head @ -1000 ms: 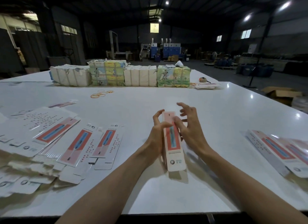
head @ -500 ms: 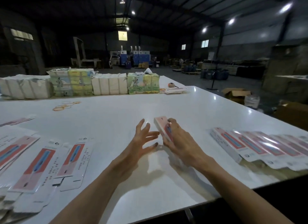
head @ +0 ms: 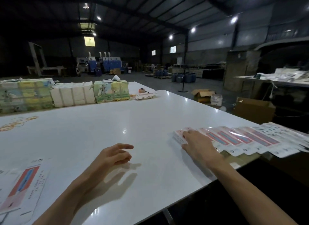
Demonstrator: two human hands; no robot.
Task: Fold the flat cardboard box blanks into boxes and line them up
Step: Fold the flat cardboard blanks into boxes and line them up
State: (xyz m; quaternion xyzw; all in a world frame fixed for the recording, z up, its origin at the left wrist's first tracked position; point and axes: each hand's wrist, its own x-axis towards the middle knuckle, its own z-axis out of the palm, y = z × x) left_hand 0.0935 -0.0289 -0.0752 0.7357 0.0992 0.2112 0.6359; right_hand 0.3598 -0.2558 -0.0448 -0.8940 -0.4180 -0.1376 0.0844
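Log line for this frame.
phase: lining up | right hand: on folded box, row end | left hand: empty | blanks: near-left

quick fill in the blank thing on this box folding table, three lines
The right hand rests on the folded box at the ____ end of the row of boxes.
The left hand holds ____.
The rubber bands lie on the ____ table.
Missing: left; nothing; white.
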